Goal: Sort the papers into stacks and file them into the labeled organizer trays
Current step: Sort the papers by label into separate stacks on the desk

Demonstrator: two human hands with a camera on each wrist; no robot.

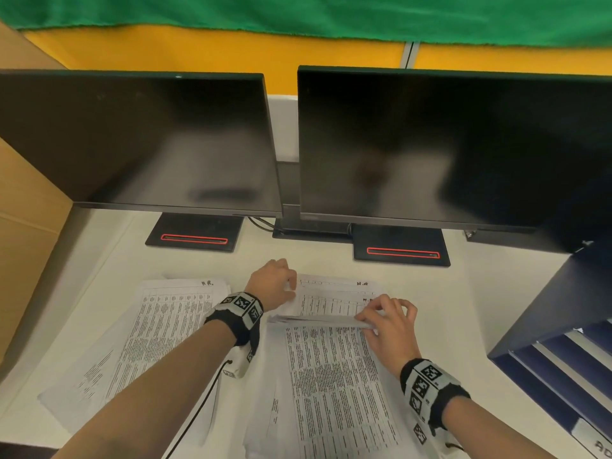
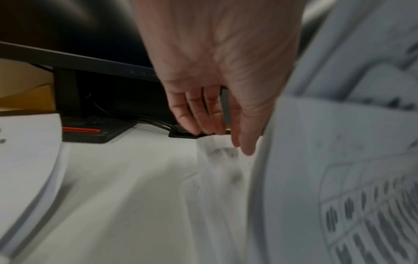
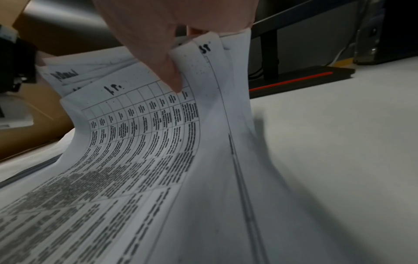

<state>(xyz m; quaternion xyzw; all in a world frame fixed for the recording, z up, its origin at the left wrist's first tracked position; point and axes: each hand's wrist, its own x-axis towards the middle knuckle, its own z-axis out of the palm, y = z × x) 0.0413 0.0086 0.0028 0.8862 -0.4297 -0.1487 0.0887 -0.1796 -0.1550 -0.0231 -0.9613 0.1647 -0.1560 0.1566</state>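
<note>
Two piles of printed sheets lie on the white desk [image 1: 463,293] in the head view. The left pile [image 1: 165,326] has a top sheet marked "H.R." and lies flat. My right hand [image 1: 381,318] pinches the far edges of several sheets of the right pile [image 1: 331,376] and curls them up toward me; the right wrist view shows my thumb [image 3: 167,67] on the lifted sheets [image 3: 140,134]. Beneath them lies a sheet marked "H.R." [image 1: 331,294]. My left hand [image 1: 281,281] touches its left edge with nearly straight fingers [image 2: 210,121]. The dark blue organizer [image 1: 546,326] stands at the right.
Two dark monitors [image 1: 149,137] [image 1: 447,144] stand at the back on black bases [image 1: 195,236]. A cardboard wall [image 1: 26,226] borders the left side. The organizer's trays [image 1: 563,376] open toward me, with a white label [image 1: 596,447] at the lower right.
</note>
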